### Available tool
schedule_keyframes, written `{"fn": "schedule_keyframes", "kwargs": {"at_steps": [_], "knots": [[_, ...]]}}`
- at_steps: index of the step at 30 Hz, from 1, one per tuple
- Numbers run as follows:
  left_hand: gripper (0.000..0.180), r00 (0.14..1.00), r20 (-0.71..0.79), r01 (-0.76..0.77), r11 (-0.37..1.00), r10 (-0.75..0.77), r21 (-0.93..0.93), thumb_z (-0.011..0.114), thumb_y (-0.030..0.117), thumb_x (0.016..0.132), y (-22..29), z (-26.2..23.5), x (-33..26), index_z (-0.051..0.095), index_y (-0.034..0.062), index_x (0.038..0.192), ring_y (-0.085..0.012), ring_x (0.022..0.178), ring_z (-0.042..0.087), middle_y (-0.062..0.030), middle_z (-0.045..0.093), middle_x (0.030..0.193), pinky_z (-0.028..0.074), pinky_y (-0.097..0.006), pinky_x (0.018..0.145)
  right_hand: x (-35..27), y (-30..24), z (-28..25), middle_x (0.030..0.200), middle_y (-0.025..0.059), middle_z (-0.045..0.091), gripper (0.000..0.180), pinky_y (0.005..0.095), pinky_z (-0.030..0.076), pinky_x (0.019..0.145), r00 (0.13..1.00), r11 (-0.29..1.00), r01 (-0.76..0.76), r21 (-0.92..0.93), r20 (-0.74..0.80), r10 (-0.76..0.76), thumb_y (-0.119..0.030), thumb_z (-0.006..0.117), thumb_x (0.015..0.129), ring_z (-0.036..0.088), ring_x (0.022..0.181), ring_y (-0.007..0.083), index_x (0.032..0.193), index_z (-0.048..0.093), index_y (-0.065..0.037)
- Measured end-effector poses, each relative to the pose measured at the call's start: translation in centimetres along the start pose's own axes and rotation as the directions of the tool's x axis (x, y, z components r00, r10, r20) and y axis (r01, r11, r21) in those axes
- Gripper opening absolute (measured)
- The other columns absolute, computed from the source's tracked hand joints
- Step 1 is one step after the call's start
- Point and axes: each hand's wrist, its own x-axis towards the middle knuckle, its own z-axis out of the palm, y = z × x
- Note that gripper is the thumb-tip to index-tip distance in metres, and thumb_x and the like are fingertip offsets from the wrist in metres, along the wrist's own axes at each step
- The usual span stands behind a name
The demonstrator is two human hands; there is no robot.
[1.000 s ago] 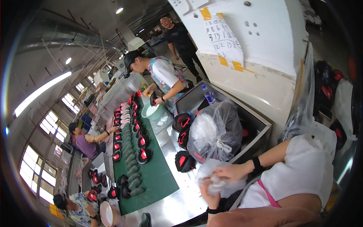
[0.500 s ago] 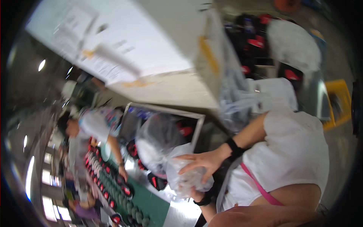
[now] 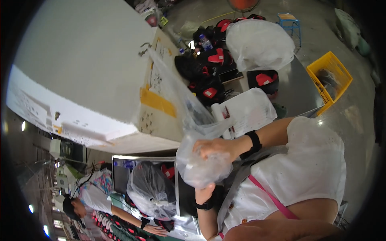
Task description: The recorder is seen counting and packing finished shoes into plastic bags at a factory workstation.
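Note:
Both hands hold a bunched, translucent plastic bag in front of my white top. My right hand, with a black band at its wrist, is closed over the upper part of the bag, fingers bent into the film. Lower down, my left hand grips the bag from beneath; the plastic hides part of its fingers. What the bag contains, if anything, I cannot make out. Just beyond, a clear plastic sheet hangs from a hook on the white cabinet, its lower end meeting the bag.
A metal table carries black-and-red shoe parts, a large white bag, a phone and papers. Beside it is a yellow crate. Another filled bag lies near a co-worker's hand at the lower left.
My view has turned, bringing the side table and crate further into sight. My right hand, spread on the bag before, is now closed around it. The co-worker appears lower in the picture.

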Motion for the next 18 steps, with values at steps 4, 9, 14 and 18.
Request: {"fn": "schedule_keyframes", "kwargs": {"at_steps": [4,9,14,18], "knots": [[0.076,0.864,0.051,0.110,0.089,-0.500,-0.990,0.074,0.018,0.068,4.3,-5.4,11.6,0.035,0.0040,0.131,-0.0395,0.117,0.043,-0.0279,0.040,0.127,0.030,-0.041,0.100,-4.0,-0.6,-7.6,0.108,0.0164,0.048,0.024,0.0352,0.040,0.086,0.985,0.943,-0.010,-0.332,-0.164,-0.047,-0.018,0.065,0.072,0.046,0.106,0.0343,0.086,0.049,-0.007],[0.044,0.962,0.059,0.142,0.305,-0.266,-0.942,0.067,0.007,0.074,2.9,-4.0,12.9,0.052,0.0009,0.115,-0.0351,0.116,0.047,-0.0213,0.050,0.122,0.036,-0.039,0.096,-12.0,-0.7,-24.4,0.100,0.0097,0.044,0.041,0.0355,0.038,0.088,0.201,0.467,-0.692,-0.551,-0.768,-0.608,-0.008,0.062,0.071,0.046,0.102,0.0245,0.107,0.041,-0.003],[0.040,0.982,0.135,0.176,0.372,-0.132,-0.911,0.065,0.007,0.077,3.3,-2.8,15.8,0.053,0.0014,0.114,-0.0324,0.109,0.053,-0.0179,0.055,0.116,0.042,-0.035,0.091,-27.5,6.4,-30.9,0.105,0.0175,0.056,0.051,0.0380,0.043,0.086,0.286,-0.131,-0.934,-0.333,-0.914,0.287,-0.015,0.071,0.062,0.053,0.098,0.0353,0.108,0.052,-0.007],[0.036,0.962,0.221,0.262,0.329,-0.157,-0.907,0.063,0.011,0.080,2.1,-2.0,14.3,0.054,0.0034,0.114,-0.0330,0.104,0.054,-0.0177,0.056,0.113,0.044,-0.035,0.088,-19.0,12.1,-30.0,0.120,0.0172,0.048,0.046,0.0415,0.047,0.080,0.440,-0.065,-0.880,-0.471,-0.858,0.264,-0.011,0.063,0.067,0.055,0.097,0.0361,0.112,0.053,-0.013]]}}
